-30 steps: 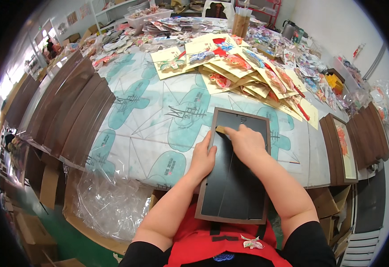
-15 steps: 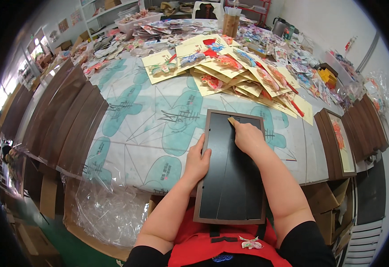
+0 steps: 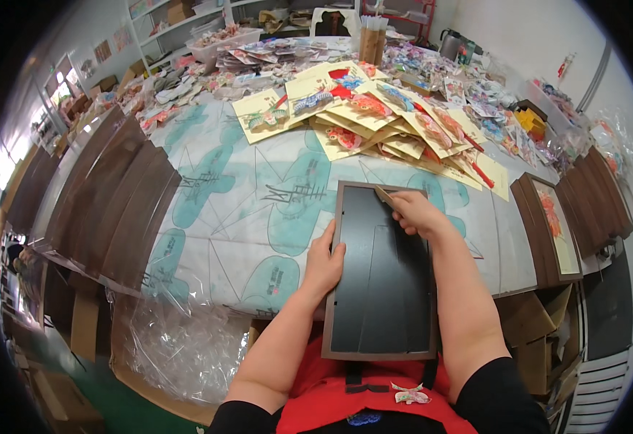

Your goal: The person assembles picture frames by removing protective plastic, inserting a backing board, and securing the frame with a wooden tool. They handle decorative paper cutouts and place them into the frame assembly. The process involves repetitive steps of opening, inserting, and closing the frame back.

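A brown-rimmed picture frame (image 3: pixel 381 296) leans between the table edge and my red apron, its black backing facing up. My left hand (image 3: pixel 323 265) grips its left side, with the thumb near the rim. My right hand (image 3: pixel 416 213) is closed around a small flat tan tool (image 3: pixel 383 194), held at a slant over the far end of the backing. Whether the tool's tip touches the backing or the rim, I cannot tell.
Cream cards with colourful butterfly ornaments (image 3: pixel 367 108) are heaped beyond the frame. Stacks of brown frames stand at left (image 3: pixel 106 195) and right (image 3: pixel 595 192). A carton of clear plastic wrap (image 3: pixel 186 347) sits below the table's left edge. Small packaged pieces cover the table's far side.
My right hand has shifted slightly right and turned, with the tool now more tilted. The frame sits a little further right and my left hand keeps its hold.
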`<state>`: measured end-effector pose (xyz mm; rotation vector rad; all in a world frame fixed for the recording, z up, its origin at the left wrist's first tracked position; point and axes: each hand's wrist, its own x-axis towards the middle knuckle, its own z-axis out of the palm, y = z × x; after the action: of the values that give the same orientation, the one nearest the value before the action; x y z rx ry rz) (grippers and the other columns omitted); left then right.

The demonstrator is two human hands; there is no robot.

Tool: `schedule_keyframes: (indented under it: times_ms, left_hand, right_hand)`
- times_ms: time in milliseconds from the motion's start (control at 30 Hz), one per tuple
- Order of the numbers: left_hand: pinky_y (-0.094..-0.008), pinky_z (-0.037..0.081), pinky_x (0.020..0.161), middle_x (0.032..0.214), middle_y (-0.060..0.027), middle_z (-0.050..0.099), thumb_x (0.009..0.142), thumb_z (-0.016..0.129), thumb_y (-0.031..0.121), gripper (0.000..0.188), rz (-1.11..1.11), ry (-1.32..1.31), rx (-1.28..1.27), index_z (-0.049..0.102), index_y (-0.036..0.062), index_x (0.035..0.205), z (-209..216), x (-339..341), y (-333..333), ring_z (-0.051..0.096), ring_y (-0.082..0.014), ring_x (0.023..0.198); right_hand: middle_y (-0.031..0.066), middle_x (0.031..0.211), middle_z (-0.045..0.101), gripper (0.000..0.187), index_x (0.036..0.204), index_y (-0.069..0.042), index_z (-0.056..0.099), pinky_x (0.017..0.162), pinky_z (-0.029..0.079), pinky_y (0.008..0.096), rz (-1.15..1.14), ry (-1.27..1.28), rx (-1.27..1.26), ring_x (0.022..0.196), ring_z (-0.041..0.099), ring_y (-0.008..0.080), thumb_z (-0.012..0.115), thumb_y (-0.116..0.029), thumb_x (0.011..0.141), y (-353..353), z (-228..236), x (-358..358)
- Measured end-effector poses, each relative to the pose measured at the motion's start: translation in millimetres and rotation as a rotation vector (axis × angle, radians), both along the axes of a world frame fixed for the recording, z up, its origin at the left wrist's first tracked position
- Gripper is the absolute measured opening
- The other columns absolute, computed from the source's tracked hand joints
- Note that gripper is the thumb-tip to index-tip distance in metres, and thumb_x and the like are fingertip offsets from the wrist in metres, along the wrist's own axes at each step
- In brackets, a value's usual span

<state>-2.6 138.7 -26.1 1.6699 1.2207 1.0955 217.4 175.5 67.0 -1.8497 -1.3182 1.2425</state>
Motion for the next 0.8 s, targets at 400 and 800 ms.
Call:
schedule_keyframes:
  times_ms: [400,800]
  left_hand:
    - [-0.0409,0.045,0.089,0.114,-0.0253,0.06,0.086,0.055,0.015,0.044,0.106,0.043,0.018,0.049,-0.0039,0.126,15,7,-1,0.06,-0.0367,0.106]
    - [-0.0448,0.049,0.068,0.08,-0.0214,0.066,0.087,0.059,0.024,0.029,0.248,0.555,0.17,0.061,-0.0046,0.087,25,29,59,0.063,-0.0406,0.076]
  right_hand:
    - [0.0191,0.083,0.066,0.038,0.115,0.0,0.06,0.071,0.049,0.0394,-0.217,-0.539,0.612,0.077,0.063,0.0338,0.06,-0.024,0.086,-72,-72,97]
    - [0.0222,0.063,0.059,0.034,0.08,0.006,0.061,0.058,0.045,0.0432,-0.188,-0.354,0.582,0.06,0.058,0.0384,0.062,-0.027,0.083,-64,-76,55]
